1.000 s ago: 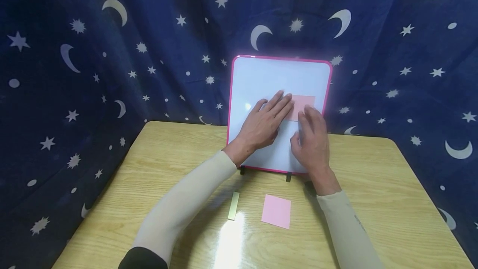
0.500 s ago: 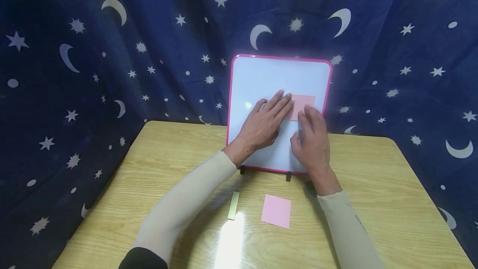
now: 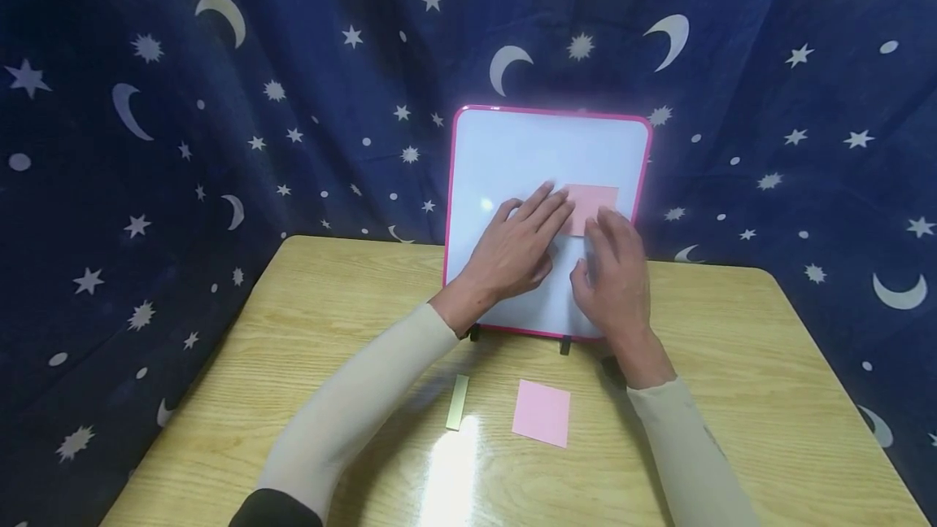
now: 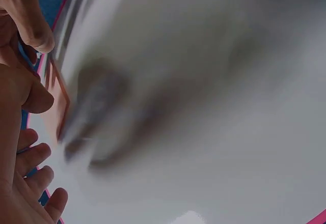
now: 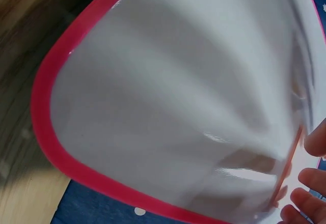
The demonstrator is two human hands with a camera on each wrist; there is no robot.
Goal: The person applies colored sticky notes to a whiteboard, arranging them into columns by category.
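Observation:
A pink sticky note lies flat against a white board with a pink frame. Over the note's left edge in the head view is my left hand, fingers extended up and to the right. My right hand is at the note's lower right, its fingers lightly bent and the fingertips overlapping the note. In the left wrist view the note shows as a thin orange-pink shape beside the left thumb. The right wrist view has the right fingertips right at the note's edge.
A second pink sticky note and a narrow yellow-green strip lie on the wooden table. Small black feet support the board. Behind stands a dark blue curtain with moons and stars.
My left fingers have drawn back slightly to the left, uncovering a little more of the note. The right hand has barely moved.

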